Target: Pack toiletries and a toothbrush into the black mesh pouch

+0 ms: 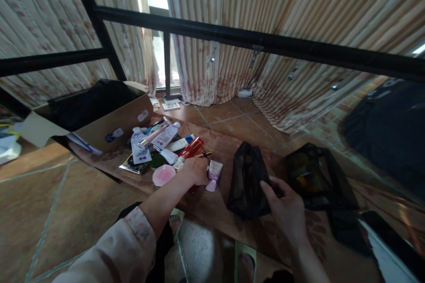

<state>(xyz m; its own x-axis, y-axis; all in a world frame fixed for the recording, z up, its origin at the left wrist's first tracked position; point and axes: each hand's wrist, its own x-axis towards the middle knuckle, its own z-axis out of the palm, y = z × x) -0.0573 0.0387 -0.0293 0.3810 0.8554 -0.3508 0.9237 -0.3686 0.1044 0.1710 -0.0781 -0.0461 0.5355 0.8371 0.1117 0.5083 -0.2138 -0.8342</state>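
Note:
My left hand (pixel 196 170) reaches down into a pile of small toiletries, its fingers curled and mostly hidden; what they hold I cannot make out. Beside it lies a small pink-and-white tube (pixel 214 175). Close by are a round pink case (pixel 164 175), a red tube (pixel 191 147), a white tube (pixel 181 143) and two white pouches with purple print, one of them a capped pouch (pixel 140 147). My right hand (pixel 286 201) pinches the edge of a black mesh bag (pixel 247 185), which stands upright with its top gaping.
A second black mesh bag (pixel 308 174) with something yellowish inside sits at the right. An open cardboard box (pixel 113 126) holding black material stands at the left. A brown cloth (pixel 212 212) lies under the things. A black metal bar (pixel 232 33) crosses before the curtains. A phone (pixel 392 239) is at lower right.

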